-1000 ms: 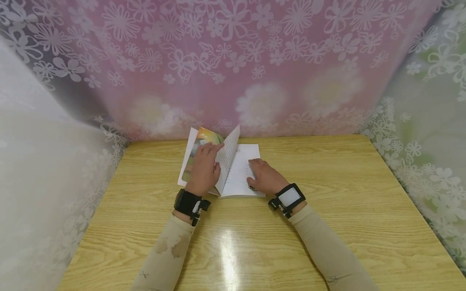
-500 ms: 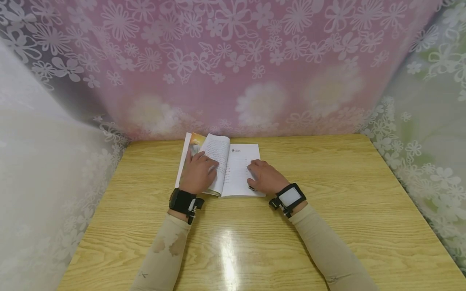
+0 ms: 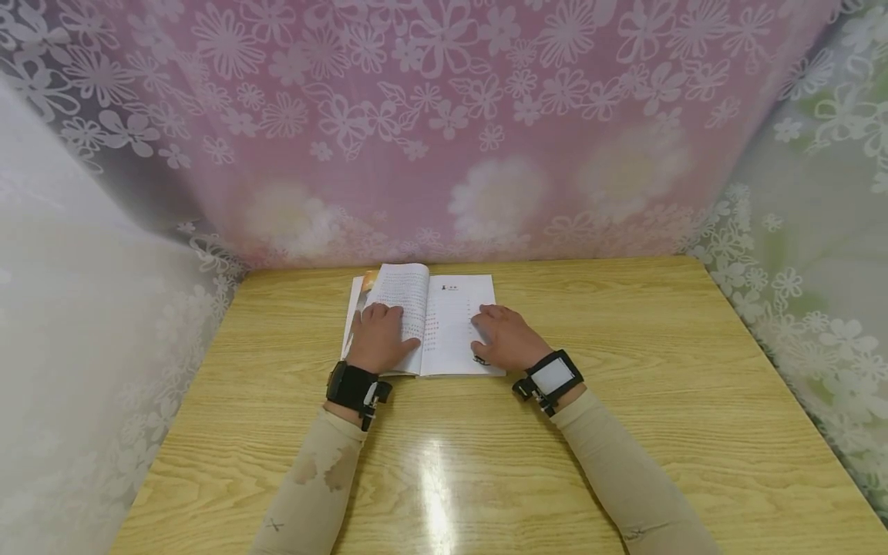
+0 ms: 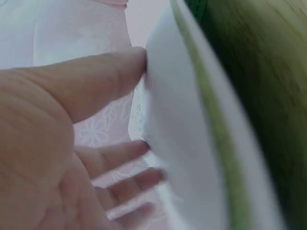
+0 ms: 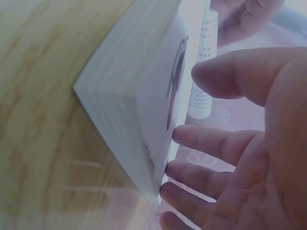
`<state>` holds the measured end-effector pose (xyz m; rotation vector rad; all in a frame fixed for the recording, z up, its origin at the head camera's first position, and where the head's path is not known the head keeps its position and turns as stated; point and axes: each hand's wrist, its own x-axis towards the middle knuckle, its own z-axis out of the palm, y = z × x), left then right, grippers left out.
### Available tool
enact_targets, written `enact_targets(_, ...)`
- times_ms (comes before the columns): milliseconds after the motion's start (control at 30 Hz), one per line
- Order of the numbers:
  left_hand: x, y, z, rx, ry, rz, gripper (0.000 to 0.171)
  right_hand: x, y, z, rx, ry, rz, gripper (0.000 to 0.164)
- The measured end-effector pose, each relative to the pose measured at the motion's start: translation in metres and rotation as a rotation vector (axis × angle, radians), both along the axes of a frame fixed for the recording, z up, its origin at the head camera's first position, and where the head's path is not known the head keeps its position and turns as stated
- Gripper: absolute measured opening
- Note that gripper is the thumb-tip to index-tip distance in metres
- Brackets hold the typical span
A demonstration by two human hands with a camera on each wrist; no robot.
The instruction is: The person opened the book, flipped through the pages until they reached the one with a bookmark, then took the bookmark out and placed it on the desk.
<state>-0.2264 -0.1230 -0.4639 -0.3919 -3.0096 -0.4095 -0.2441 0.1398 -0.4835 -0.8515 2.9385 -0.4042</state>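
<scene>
An open book (image 3: 454,331) lies near the table's far edge, its pages printed with rows of text. On the left page (image 3: 402,285) rests my left hand (image 3: 378,339), thumb spread toward the spine; in the left wrist view its fingertips touch the paper. My right hand (image 3: 509,338) presses the right page near its outer edge with thumb and fingertips. The right wrist view shows the thick page block (image 5: 120,105) under those extended fingers. Behind the left page, part of a colourful sheet (image 3: 370,280) and a white flap (image 3: 352,308) stick out.
The wooden table (image 3: 624,432) spreads to both sides and in front of the book. A pink flowered curtain (image 3: 486,116) hangs right behind the far edge, with pale flowered cloth (image 3: 819,254) at the right and more cloth (image 3: 83,308) at the left.
A raised page has gone over to the left and now lies flatter. My left hand first moved left and down with it, then settled flat on it. My right hand stayed in place.
</scene>
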Motion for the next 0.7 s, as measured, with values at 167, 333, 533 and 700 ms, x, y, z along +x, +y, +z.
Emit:
enact_targets(167,-0.003,0.002,-0.002,0.002,0.027,-0.222,0.051,0.0,0.0,-0.001,0.008,-0.004,-0.011,0.052)
enact_targets(333,-0.002,0.006,-0.007,-0.007,-0.068,-0.299,0.04,0.0,0.0,0.001,0.021,0.002,-0.003,0.052)
enact_targets(533,0.003,0.012,0.001,-0.009,-0.021,-0.313,0.032,0.0,0.0,0.002,0.039,0.0,0.006,0.05)
enact_targets(700,0.007,0.021,0.006,-0.019,-0.044,-0.316,0.033,0.0,-0.001,0.004,0.045,-0.008,-0.036,0.058)
